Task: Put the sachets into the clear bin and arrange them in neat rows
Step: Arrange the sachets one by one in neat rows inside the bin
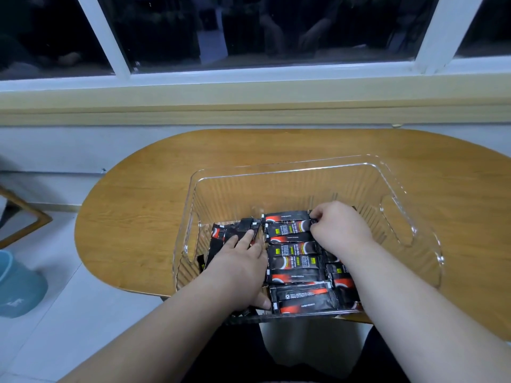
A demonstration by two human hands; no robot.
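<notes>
Sachets [301, 297] sit inside your clear bin [276, 189] on the desk [138, 217]; middle row [296, 261] looks tidy, left pile [221, 233] jumbled. Your left hand [240, 261] presses flat there, right hand [337, 228] pinches a far sachet [287, 217] by its end.

Black sachets [296, 248] with red swooshes, yellow tags; clear ribbed bin [276, 186]; orange-brown woodgrain surface [138, 203]; white window frame [249, 76]; teal object [19, 286] on pale floor [83, 313].

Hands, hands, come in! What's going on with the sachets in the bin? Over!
Left hand flat on the loose left pile. Right hand pinching a far sachet. Middle row neat in the clear bin. Nothing blocking.
</notes>
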